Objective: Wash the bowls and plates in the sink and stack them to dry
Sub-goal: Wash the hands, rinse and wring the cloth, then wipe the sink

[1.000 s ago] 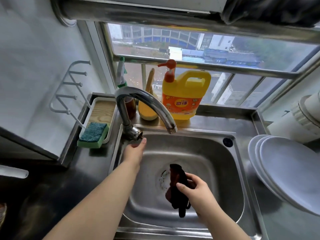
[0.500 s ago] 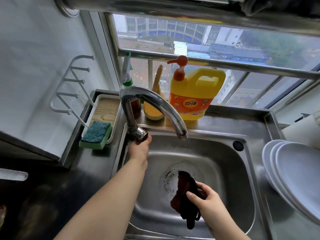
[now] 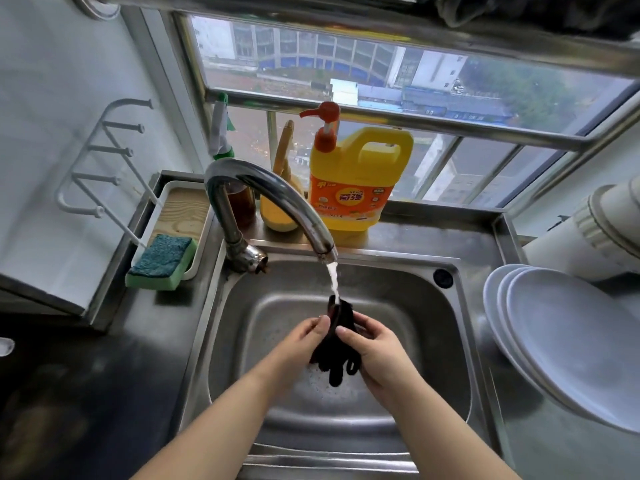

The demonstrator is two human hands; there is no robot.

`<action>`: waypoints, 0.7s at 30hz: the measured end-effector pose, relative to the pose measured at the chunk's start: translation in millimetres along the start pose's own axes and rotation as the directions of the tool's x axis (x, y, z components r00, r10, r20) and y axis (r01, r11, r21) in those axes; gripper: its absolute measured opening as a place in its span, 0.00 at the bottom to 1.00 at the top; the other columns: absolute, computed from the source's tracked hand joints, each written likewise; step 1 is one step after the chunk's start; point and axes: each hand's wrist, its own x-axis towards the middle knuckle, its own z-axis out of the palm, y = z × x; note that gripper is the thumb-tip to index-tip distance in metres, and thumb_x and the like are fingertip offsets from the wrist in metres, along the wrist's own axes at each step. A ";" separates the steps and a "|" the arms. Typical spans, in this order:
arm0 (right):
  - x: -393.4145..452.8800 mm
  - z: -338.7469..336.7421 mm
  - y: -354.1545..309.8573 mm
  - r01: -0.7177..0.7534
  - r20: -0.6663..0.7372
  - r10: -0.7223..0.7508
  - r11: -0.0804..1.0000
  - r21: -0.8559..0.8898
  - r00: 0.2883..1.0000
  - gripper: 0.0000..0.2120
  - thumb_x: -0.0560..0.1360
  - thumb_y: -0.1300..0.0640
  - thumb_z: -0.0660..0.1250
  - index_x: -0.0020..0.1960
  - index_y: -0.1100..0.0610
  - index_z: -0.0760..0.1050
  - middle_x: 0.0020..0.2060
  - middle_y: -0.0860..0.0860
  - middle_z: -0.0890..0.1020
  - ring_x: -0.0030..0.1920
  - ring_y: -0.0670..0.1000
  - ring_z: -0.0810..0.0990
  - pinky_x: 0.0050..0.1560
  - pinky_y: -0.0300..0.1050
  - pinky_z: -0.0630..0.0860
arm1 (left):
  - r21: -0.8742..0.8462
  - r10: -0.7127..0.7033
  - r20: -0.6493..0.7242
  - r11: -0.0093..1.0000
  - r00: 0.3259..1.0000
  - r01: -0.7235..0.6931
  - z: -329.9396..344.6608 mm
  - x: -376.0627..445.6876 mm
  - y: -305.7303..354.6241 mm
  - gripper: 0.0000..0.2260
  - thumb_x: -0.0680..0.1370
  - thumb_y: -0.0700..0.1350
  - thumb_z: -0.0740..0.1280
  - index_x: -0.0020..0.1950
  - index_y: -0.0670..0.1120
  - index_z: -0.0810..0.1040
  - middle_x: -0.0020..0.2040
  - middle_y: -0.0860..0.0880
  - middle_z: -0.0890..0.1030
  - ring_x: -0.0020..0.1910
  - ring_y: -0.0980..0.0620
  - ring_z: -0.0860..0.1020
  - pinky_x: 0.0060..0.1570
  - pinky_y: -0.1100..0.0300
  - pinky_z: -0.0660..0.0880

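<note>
Here the left hand (image 3: 298, 341) and the right hand (image 3: 375, 351) both pinched a dark, limp wet cloth (image 3: 337, 344) between thumbs and curled fingers (image 3: 363, 323), its top just under the stream from the curved steel tap (image 3: 270, 199), over the stainless sink (image 3: 415, 327). The stacked white round plates (image 3: 571, 344) leaned well right of the fingers on the steel desk (image 3: 554, 452); glazed and probably slippery when wet, they seemed best gripped by the rim with both hands.

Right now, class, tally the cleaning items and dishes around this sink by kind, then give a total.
White plates, stacked right of the sink: 3
Sponge: 1
Yellow detergent jug: 1
Spray bottle: 1
Dark cloth under the tap: 1
Total: 7
</note>
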 end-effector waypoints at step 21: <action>6.3 -20.7 -14.6 -0.074 0.172 0.074 0.997 -0.006 0.982 0.23 0.70 0.70 0.70 0.64 0.62 0.74 0.54 0.60 0.83 0.54 0.58 0.82 0.51 0.48 0.80 | -0.125 -0.047 -0.220 0.992 0.974 0.019 -21.5 -5.6 27.1 0.10 0.80 0.37 0.59 0.56 0.44 0.78 0.54 0.40 0.82 0.52 0.43 0.79 0.56 0.42 0.76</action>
